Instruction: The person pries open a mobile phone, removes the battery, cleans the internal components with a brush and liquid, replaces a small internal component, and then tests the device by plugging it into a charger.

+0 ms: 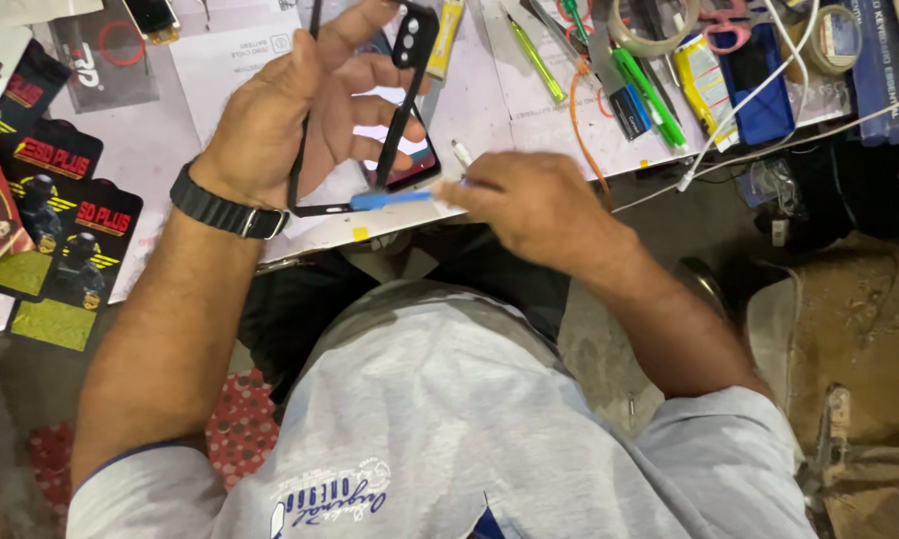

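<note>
1. Clearly the work is midway: the left hand (280,120) grips a black phone case (405,110) by its frame, held up on edge above the near edge of the surface (489,110), with the camera cut-out at the top.
2. The right hand (534,205) is closed around a thin blue tool (390,200), whose tip lies at the lower end of the case; a phone (415,165) with a coloured screen shows just behind the frame.
3. Judging by this, the case looks partly off the phone at the near end, while the top corner looks as if it sits around it; whether they touch there I cannot tell.
4. What seems left is freeing the rest of the frame.
5. Along the far edge of the surface lie green pens (649,95), rolls of tape (649,30), pink scissors (724,30) and a white cable (759,90).
6. At the left edge lie black and yellow packets (75,260).
7. A dark watch (225,210) sits on the left wrist.
</note>
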